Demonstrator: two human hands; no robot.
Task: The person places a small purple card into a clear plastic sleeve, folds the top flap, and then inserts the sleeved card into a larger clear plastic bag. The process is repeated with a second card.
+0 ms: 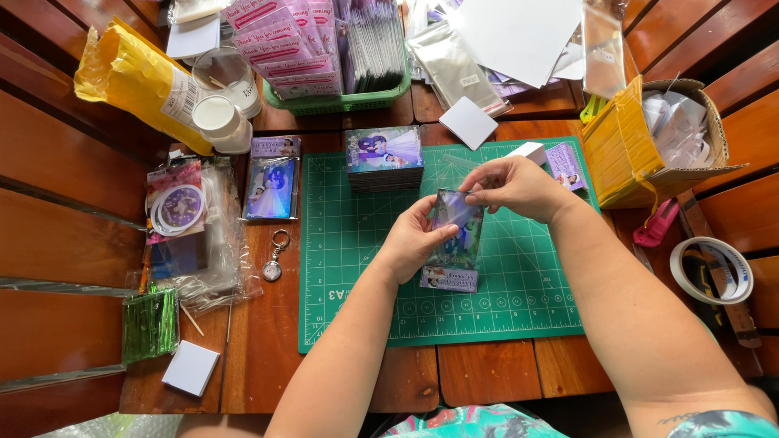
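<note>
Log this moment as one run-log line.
left hand: holds photo card in clear sleeve | right hand: pinches sleeve top | under: green cutting mat | behind: card stack

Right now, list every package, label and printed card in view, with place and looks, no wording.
Clear sleeve: held in both hands, purple picture inside.
Purple header card: on green mat, below sleeve.
Yellow mailer bag: top left, white label.
Pink-and-white cards: green basket, top.
Cardboard box: right, open.
</note>
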